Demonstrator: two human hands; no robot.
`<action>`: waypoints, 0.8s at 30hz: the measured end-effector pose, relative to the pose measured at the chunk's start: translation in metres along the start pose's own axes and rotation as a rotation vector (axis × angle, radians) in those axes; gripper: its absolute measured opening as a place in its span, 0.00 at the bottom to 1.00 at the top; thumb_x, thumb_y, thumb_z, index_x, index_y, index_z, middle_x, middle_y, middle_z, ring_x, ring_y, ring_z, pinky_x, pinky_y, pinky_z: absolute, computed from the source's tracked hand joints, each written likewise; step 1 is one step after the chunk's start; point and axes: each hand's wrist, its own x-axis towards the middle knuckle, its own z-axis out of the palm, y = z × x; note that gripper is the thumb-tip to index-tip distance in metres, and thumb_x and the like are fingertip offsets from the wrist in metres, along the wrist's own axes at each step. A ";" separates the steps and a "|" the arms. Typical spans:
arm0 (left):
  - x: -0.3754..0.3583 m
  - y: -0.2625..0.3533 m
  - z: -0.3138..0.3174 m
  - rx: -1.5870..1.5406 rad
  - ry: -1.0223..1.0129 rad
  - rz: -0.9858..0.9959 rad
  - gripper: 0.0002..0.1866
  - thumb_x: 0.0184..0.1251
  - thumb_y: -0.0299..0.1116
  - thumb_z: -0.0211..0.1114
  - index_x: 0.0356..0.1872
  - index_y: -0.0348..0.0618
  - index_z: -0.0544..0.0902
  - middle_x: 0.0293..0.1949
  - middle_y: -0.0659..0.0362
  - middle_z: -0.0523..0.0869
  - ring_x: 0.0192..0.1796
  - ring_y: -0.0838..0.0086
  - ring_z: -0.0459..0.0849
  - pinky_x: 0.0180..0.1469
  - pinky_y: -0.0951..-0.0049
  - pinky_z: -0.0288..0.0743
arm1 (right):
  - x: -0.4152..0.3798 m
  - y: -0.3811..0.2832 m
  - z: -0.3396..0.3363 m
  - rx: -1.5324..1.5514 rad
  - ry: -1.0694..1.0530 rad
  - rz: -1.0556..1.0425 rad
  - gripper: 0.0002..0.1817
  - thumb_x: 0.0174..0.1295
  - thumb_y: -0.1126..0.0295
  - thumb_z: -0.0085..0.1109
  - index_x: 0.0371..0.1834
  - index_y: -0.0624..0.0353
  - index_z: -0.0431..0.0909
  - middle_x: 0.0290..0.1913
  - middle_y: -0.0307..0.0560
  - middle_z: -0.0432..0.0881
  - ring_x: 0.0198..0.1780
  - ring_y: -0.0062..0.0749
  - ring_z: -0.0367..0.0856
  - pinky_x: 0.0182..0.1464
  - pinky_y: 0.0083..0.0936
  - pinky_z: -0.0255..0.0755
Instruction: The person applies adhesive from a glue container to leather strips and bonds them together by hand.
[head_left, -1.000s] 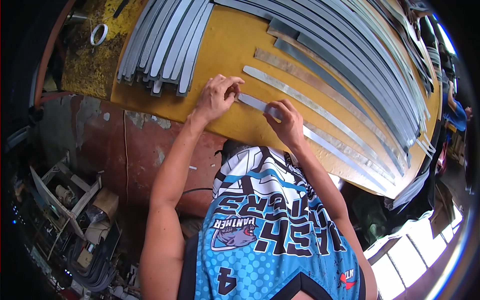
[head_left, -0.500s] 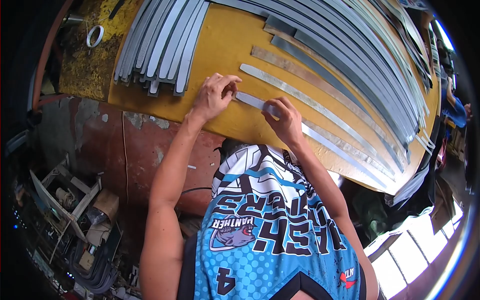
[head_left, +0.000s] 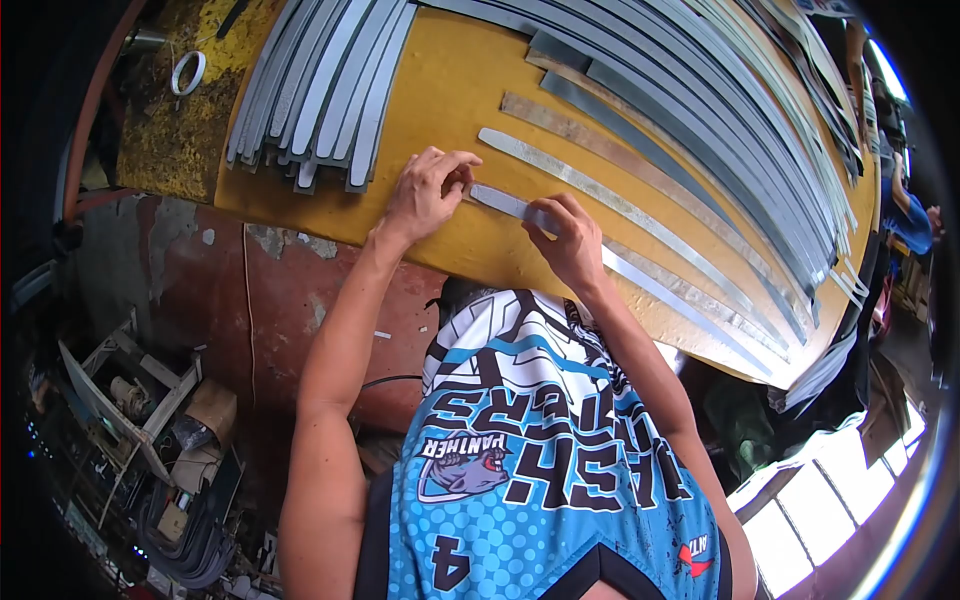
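A narrow pale grey strip with a rounded end [head_left: 496, 201] lies along the near part of the yellow table. My right hand [head_left: 567, 238] grips it a little way in from that end, thumb and fingers pressed together. At the tip of the strip, my left hand [head_left: 428, 192] is closed in a pinch, its fingertips bent down; whatever they hold, if anything, is hidden. Just beyond lies a whitish, marbled strip [head_left: 600, 192], and past it a brownish strip [head_left: 600, 143] and a dark grey one [head_left: 640, 130].
Stacked pale strips with dark edging [head_left: 345, 90] lie at the table's back left, and many long strips [head_left: 740, 90] fan out at the right. A white ring [head_left: 188, 73] rests on the stained surface at far left. A person in a blue sleeve [head_left: 912, 225] is at far right.
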 end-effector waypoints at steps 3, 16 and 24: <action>0.000 0.001 -0.001 0.010 -0.002 0.005 0.18 0.59 0.21 0.63 0.51 0.48 0.82 0.34 0.64 0.87 0.43 0.68 0.82 0.55 0.64 0.73 | 0.000 0.000 0.000 -0.003 -0.004 -0.003 0.12 0.53 0.71 0.71 0.42 0.53 0.84 0.41 0.44 0.82 0.42 0.45 0.83 0.42 0.36 0.78; 0.000 0.000 0.000 0.021 0.000 0.014 0.18 0.58 0.22 0.64 0.51 0.48 0.81 0.34 0.64 0.87 0.43 0.68 0.82 0.54 0.64 0.73 | 0.002 0.000 -0.001 -0.015 -0.007 -0.027 0.12 0.52 0.72 0.70 0.41 0.53 0.83 0.40 0.44 0.81 0.41 0.45 0.83 0.41 0.37 0.78; -0.001 -0.002 0.002 0.019 0.001 0.006 0.18 0.58 0.23 0.64 0.51 0.49 0.81 0.35 0.64 0.87 0.44 0.68 0.82 0.55 0.63 0.73 | 0.001 0.001 0.000 -0.027 -0.016 -0.015 0.12 0.52 0.72 0.70 0.41 0.53 0.83 0.40 0.44 0.82 0.41 0.44 0.83 0.41 0.37 0.78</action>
